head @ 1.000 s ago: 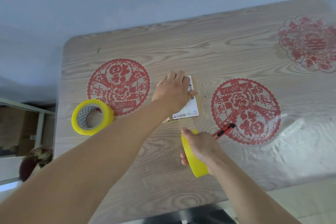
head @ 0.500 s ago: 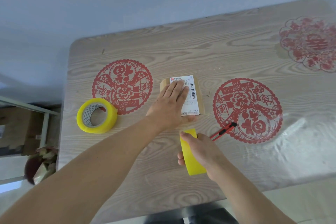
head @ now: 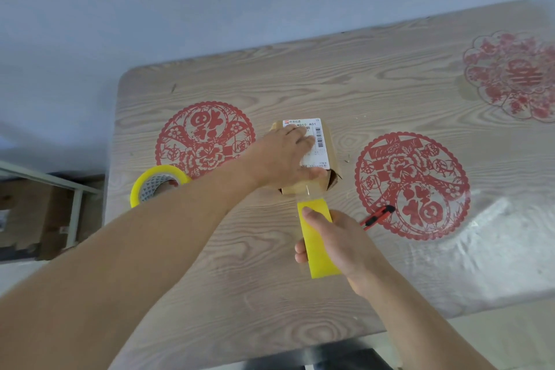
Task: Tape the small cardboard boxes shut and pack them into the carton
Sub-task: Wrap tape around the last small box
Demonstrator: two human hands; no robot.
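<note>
A small cardboard box (head: 330, 141) with a white shipping label on top stands mid-table. My left hand (head: 282, 156) lies flat on its top, fingers straight, thumb pressing down on the near edge. A strip of clear tape runs from that near edge to a yellow tape roll (head: 318, 246), which my right hand (head: 339, 243) grips just in front of the box, thumb on the roll's face. The box's near right flap gapes a little. No carton is in view.
A second yellow tape roll (head: 159, 183) lies on the wooden table (head: 390, 93) left of the box. A red utility knife (head: 377, 216) lies right of my right hand. Red paper-cut decorations sit under a clear cover. Cardboard boxes (head: 27, 213) stand on the floor at left.
My left hand slid back along the box top toward its near edge. My right hand drew the roll nearer to me, stretching tape out from the box.
</note>
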